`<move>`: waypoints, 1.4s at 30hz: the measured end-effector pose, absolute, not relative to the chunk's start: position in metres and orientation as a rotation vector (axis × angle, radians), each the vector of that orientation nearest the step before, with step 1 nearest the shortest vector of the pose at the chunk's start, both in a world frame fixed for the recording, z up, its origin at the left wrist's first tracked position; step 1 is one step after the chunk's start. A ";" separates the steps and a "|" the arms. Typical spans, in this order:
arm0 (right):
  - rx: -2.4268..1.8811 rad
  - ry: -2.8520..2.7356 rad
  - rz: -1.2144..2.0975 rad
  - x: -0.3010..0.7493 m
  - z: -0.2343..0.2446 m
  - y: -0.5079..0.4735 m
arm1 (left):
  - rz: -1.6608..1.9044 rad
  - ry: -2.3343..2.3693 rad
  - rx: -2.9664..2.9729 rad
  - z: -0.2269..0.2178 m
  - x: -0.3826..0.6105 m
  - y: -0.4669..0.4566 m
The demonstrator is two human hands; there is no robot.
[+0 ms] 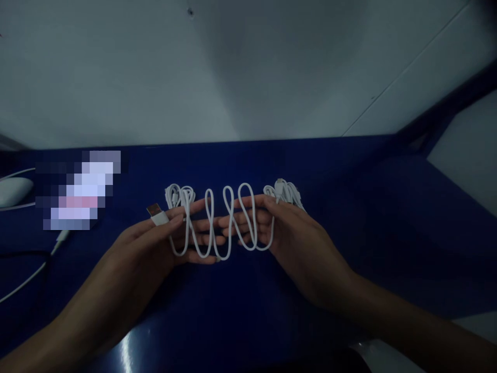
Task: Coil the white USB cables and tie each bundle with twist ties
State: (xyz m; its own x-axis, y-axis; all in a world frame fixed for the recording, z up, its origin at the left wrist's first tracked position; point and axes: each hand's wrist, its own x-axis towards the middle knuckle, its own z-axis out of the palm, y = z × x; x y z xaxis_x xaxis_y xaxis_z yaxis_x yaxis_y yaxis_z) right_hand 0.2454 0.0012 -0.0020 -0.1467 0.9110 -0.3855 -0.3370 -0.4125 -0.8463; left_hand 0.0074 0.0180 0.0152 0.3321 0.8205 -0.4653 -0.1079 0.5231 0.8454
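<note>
A white USB cable (217,223) hangs in several loops between my two hands above a dark blue table (349,207). My left hand (163,241) pinches the cable near its USB plug (156,213), thumb over fingers. My right hand (283,235) grips the other end, where a bunch of coils (287,192) sticks out past the fingers. The fingertips of both hands nearly meet under the loops.
A white rounded object (13,190) lies at the far left edge, with thin white and dark cords (42,264) running across the table near it. A blurred patch sits left of my hands. A pale wall (248,67) rises behind the table.
</note>
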 end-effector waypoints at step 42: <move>-1.123 -0.797 1.710 0.245 -0.006 0.000 | 0.731 1.126 0.831 0.008 0.003 0.017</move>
State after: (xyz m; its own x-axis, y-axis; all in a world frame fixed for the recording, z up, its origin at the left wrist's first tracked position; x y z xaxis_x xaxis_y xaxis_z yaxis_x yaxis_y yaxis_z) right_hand 0.2453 0.0001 -0.0059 -0.1703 0.9261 -0.3366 -0.3375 -0.3757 -0.8631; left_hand 0.0032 0.0169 0.0080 0.2710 0.8414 -0.4675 -0.0844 0.5046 0.8592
